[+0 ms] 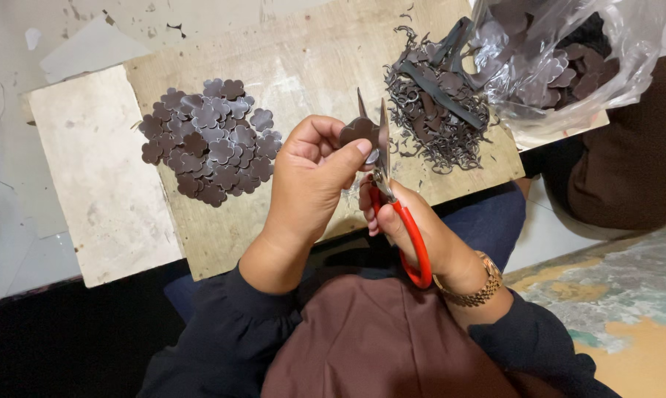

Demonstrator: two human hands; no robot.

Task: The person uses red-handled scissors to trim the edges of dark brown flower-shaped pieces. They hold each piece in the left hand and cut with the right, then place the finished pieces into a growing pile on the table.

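At the centre of the frame the left hand (311, 177) pinches a dark flower-shaped piece (358, 131) between thumb and fingers. The right hand (414, 228) is closed around red-handled scissors (392, 191), blades open at the piece's edge. Clean trimming likely means turning the piece into the blades with short snips. Finished pieces (211, 140) lie piled on the worktop (296, 66) at left; offcuts (436, 110) at upper right.

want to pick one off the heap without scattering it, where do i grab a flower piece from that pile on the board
Take a top flower piece at the pile's right fringe, pinching one lobe from above. It lies flat and partly clear of its neighbours, so its scalloped edge gives the fingertips a lip; the middle ones overlap and would likely drag others along.
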